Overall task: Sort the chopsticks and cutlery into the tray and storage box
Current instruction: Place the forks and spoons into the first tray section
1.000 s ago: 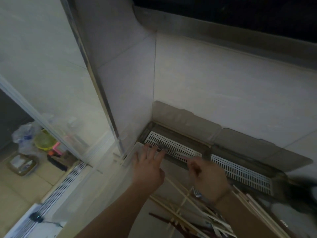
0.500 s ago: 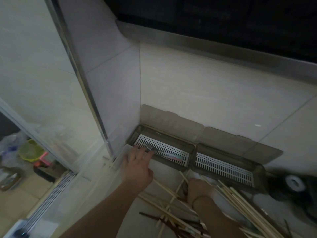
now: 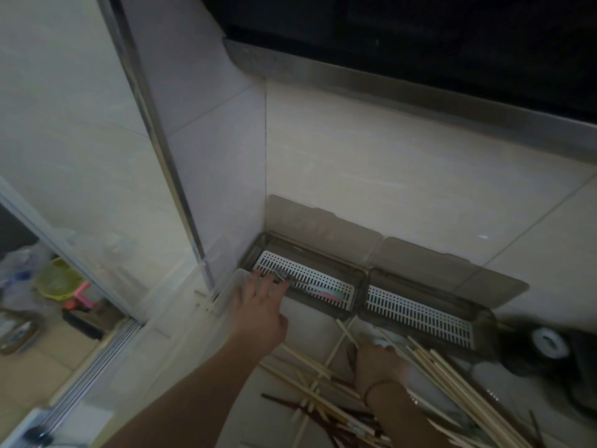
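Observation:
Two brown storage boxes stand open against the tiled wall, the left box (image 3: 355,279) and the right box (image 3: 481,321), each with a white slotted tray inside. A fork with a pink and teal handle (image 3: 323,291) lies in the left tray. My left hand (image 3: 258,305) reaches to that box's near left corner, fingers straight and touching the fork's tines. My right hand (image 3: 378,360) is down on the loose pile of wooden chopsticks (image 3: 452,383) on the counter; its fingers are hidden. Darker chopsticks (image 3: 326,418) lie in the pile's lower part.
A clear plastic tray (image 3: 232,279) sits under my left wrist by the corner. A dark object with a white tape roll (image 3: 547,342) stands at the right. A sliding-door track (image 3: 97,360) and a green basket (image 3: 58,281) are at the lower left.
My right hand drew back from the left tray down onto the chopstick pile. The fork now lies in the tray. My left hand stayed at the box's left end.

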The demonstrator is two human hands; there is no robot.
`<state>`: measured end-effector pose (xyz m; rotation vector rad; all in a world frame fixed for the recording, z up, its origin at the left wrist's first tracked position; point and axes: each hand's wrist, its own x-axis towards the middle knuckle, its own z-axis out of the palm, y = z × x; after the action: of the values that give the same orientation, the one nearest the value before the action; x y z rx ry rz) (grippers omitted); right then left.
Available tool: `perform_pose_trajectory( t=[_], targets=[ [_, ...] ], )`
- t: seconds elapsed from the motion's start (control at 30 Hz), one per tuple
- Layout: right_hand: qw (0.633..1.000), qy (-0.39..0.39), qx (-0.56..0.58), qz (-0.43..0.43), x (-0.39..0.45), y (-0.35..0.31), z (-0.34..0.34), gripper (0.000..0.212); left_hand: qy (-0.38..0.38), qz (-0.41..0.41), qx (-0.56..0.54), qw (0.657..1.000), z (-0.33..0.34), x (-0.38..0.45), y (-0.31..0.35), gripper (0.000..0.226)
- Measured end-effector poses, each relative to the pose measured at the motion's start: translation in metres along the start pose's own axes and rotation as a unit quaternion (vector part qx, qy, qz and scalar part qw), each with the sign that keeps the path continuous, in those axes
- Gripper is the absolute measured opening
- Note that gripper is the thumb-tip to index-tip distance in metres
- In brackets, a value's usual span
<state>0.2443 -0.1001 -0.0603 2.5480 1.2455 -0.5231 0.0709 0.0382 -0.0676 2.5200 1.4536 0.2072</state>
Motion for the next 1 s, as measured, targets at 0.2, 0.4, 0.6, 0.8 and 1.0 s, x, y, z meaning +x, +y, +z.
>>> perform_pose_trajectory(
  t=[0.2,0.4,0.6,0.8,1.0],
  targets=[
    [0.998,0.019,-0.053,-0.003,-0.004,-0.002,0.000,0.031,-0.012,-0.001,0.006,1.000,-0.001,0.000,0.000,0.072],
    [0.998,-0.043,-0.035,0.008,-0.001,0.010,0.005,0.027,-0.011,-0.005,0.012,1.000,0.000,0.001,-0.001,0.070],
    [0.999,-0.039,0.022,-0.015,-0.007,0.009,0.005,0.027,-0.012,0.000,0.016,1.000,-0.002,0.000,0.000,0.071],
    [0.980,0.015,0.157,-0.124,-0.007,0.017,0.003,0.020,-0.024,-0.001,0.010,1.000,-0.002,0.000,0.000,0.070],
    [0.752,0.181,0.599,-0.207,0.001,-0.001,-0.054,0.019,-0.025,-0.003,-0.006,1.000,-0.002,-0.001,-0.001,0.069]
  ],
)
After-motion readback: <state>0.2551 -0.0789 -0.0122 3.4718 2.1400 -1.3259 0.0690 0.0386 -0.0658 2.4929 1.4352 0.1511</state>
